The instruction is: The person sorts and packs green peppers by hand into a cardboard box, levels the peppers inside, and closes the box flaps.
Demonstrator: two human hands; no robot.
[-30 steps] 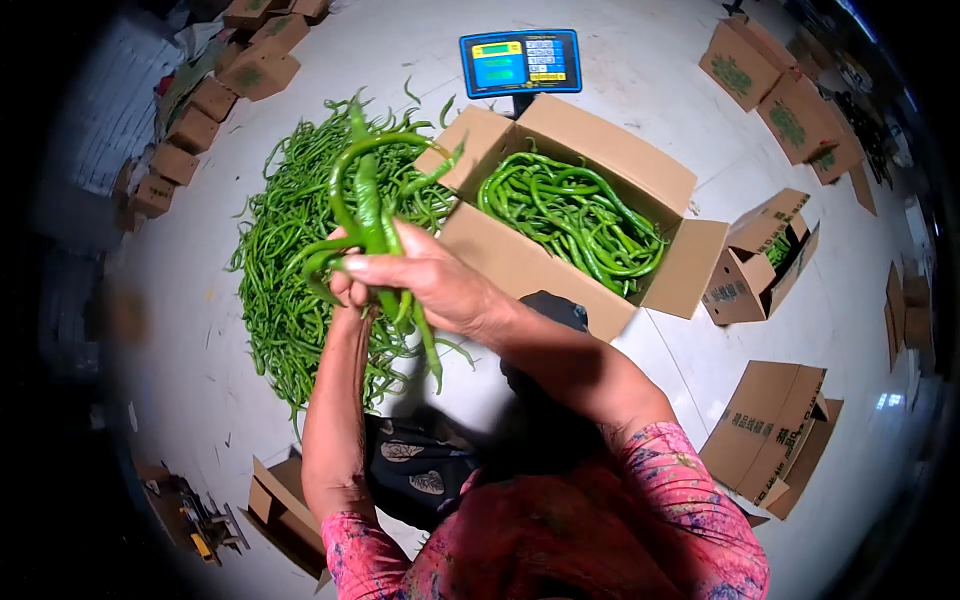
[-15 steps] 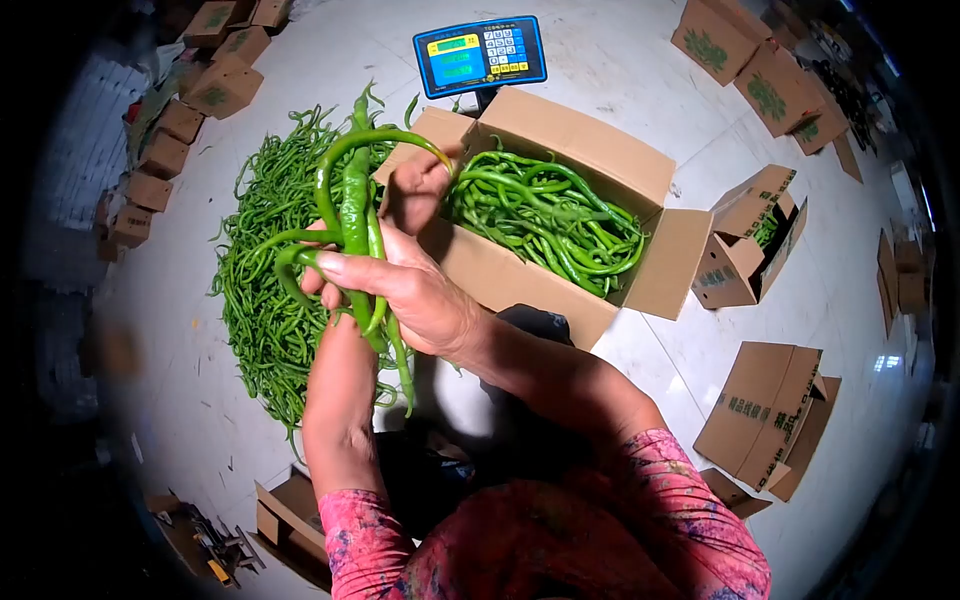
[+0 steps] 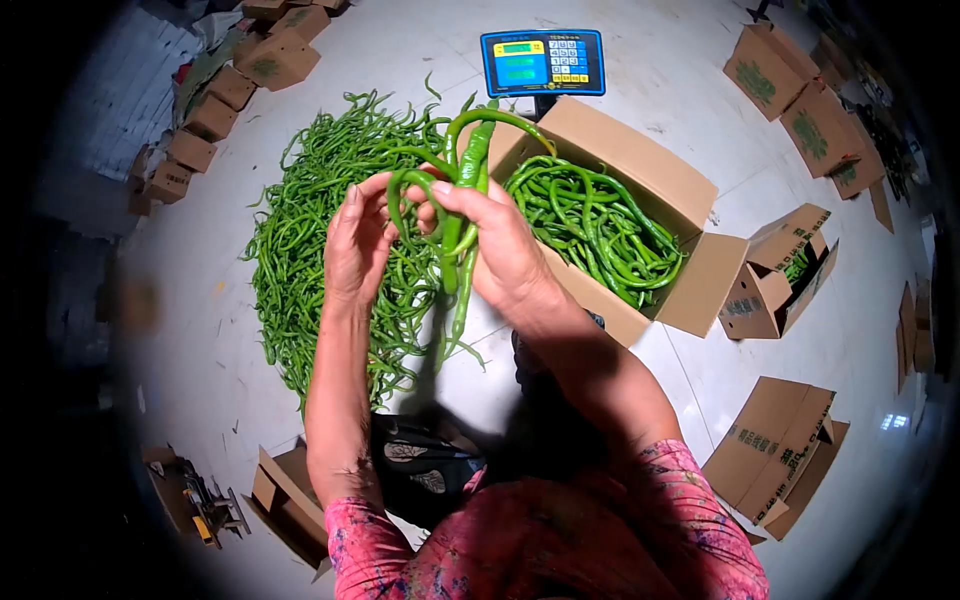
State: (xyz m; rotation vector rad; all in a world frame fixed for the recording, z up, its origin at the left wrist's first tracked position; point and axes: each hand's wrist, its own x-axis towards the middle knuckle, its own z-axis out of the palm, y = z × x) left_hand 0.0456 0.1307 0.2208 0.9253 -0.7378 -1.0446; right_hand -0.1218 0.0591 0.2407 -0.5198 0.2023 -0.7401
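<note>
We find the right hand (image 3: 512, 255) clamped round long, glossy green peppers (image 3: 471, 165) near the left end of the open brown cardboard box (image 3: 632, 160), a mid-length grip presumably securing them together. The left hand (image 3: 356, 245) curls loosely beside them, contact unconfirmed.

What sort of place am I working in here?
Probably a produce packing or storage room: a big heap of green peppers lies on the pale floor, an open carton beside it holds more, and what looks like a scale's display stands just beyond the carton.
</note>
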